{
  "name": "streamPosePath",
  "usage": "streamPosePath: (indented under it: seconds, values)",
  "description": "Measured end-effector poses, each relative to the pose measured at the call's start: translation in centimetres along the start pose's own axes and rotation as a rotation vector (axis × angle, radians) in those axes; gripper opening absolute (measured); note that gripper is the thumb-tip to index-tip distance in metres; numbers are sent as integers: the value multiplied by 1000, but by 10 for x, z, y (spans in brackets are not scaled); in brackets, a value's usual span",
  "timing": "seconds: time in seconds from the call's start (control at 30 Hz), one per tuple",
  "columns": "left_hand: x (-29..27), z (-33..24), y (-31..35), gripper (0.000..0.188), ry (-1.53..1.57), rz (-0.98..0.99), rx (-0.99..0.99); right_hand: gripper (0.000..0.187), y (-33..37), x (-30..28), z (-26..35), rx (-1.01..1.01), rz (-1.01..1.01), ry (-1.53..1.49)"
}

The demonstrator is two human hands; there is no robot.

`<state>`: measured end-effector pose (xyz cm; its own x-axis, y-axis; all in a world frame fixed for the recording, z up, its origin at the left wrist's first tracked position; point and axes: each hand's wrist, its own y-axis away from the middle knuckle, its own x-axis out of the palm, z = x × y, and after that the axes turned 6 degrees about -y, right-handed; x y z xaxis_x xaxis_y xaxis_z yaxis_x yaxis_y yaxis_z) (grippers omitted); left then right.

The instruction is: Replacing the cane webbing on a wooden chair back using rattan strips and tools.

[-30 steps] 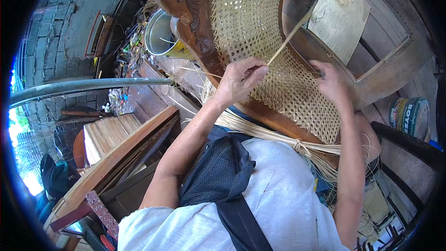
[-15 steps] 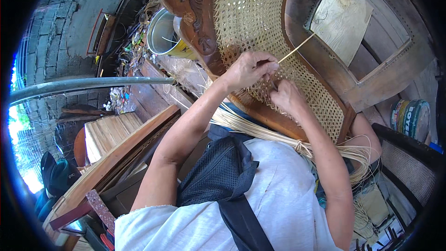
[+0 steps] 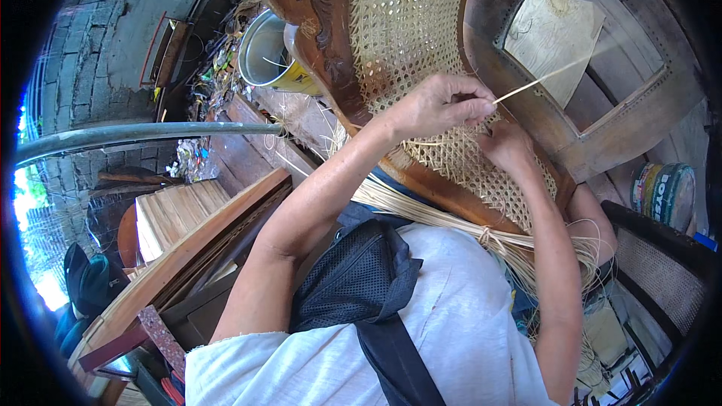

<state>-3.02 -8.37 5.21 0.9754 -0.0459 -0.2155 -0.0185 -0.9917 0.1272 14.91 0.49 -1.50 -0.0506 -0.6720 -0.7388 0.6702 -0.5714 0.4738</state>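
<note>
A carved brown wooden chair frame (image 3: 312,45) lies across my lap, filled with an open-weave cane panel (image 3: 410,22). Above the panel's right part, my left hand (image 3: 447,105) pinches a thin cane strand (image 3: 538,81), whose loose end points up to the right. Just below it, my right hand (image 3: 510,146) rests close against the weave with its fingers curled. A small dark tip shows at those fingers; what it belongs to is too small to make out. Along the frame's near edge lies a tied bundle of long cane strands (image 3: 429,214).
A second wooden frame (image 3: 602,154) with a bare opening stands at the upper right. Beside it is a round tin (image 3: 664,194). A yellow bucket (image 3: 263,56) sits beyond the chair. On the left are a metal pipe (image 3: 150,134) and wooden boards (image 3: 184,256). A black bag (image 3: 357,271) hangs at my chest.
Both hands have moved to the right across the cane panel. The pinched strand has swung right with my left hand, and more of its length now shows. The chair has barely shifted.
</note>
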Motion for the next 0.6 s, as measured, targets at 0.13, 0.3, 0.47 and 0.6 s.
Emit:
streamPosePath:
  seconds: [0.13, 0.3, 0.47, 0.6]
  values:
    - [-15, 10, 31, 29, -410, -97, 91, 33, 10, -6, 8, 66, 61, -96]
    - [-24, 13, 90, 22, -1188, -14, -13, 25, 8, -2, 10, 26, -55, -179]
    - [-32, 17, 100, 19, -1050, -42, -233, 24, -4, 3, 6, -39, -102, -85]
    - [-37, 13, 87, 17, -1005, -8, -271, 24, -4, 5, 7, 3, -59, -50]
